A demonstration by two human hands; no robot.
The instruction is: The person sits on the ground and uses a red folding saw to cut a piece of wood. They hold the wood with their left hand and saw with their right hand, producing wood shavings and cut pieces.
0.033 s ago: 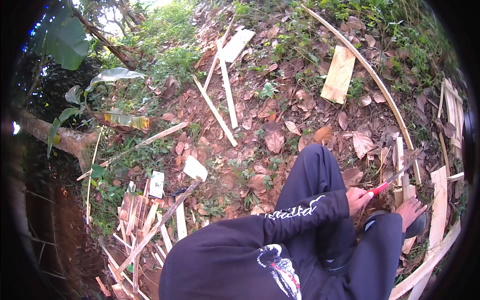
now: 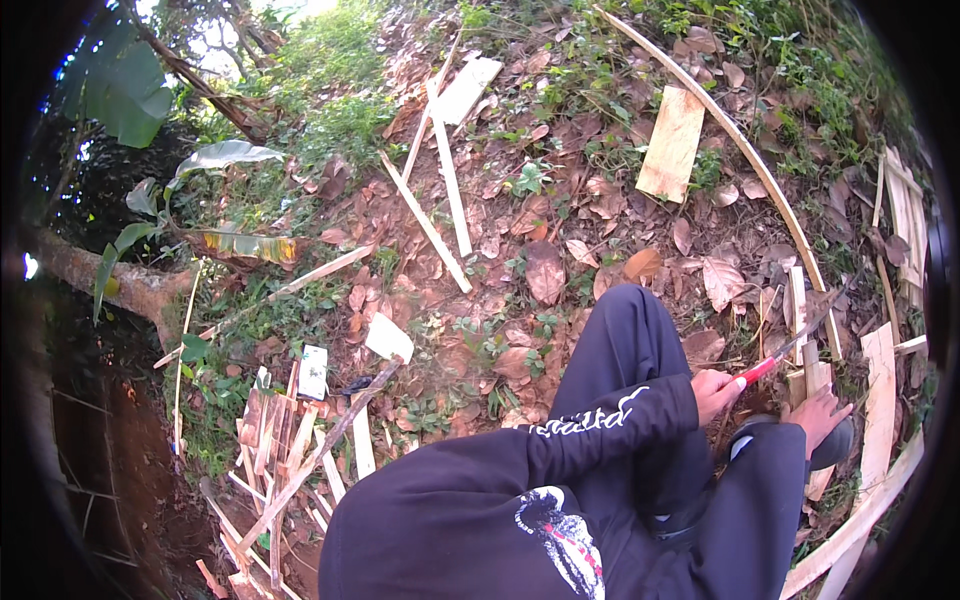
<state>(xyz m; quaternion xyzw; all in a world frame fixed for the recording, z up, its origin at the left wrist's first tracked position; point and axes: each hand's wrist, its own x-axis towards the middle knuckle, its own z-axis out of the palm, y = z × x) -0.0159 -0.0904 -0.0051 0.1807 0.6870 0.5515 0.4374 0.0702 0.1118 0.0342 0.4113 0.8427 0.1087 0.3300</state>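
Note:
My left hand [image 2: 714,394] is closed round the red handle of a knife [image 2: 762,370]. Its long, thin, dark blade points up and right, passing by the top of a short wooden stick [image 2: 811,364]. My right hand [image 2: 818,416] is on that stick, low down, with its fingers bent around it; part of the grip is hidden. A pale upright wood strip [image 2: 798,305] stands just behind the blade. My dark-shod foot [image 2: 832,447] is under and beside the right hand.
Long pale boards [image 2: 877,400] lie at the right, and a long curved strip [image 2: 740,135] arcs beyond. A flat board [image 2: 671,145] and several thin slats [image 2: 450,170] rest on leaf litter ahead. Split wood [image 2: 270,430] is heaped at the left beside a white box [image 2: 313,372].
The view has shifted slightly. My right hand's outstretched fingers have drawn in a little at the stick. The left hand keeps its hold on the knife.

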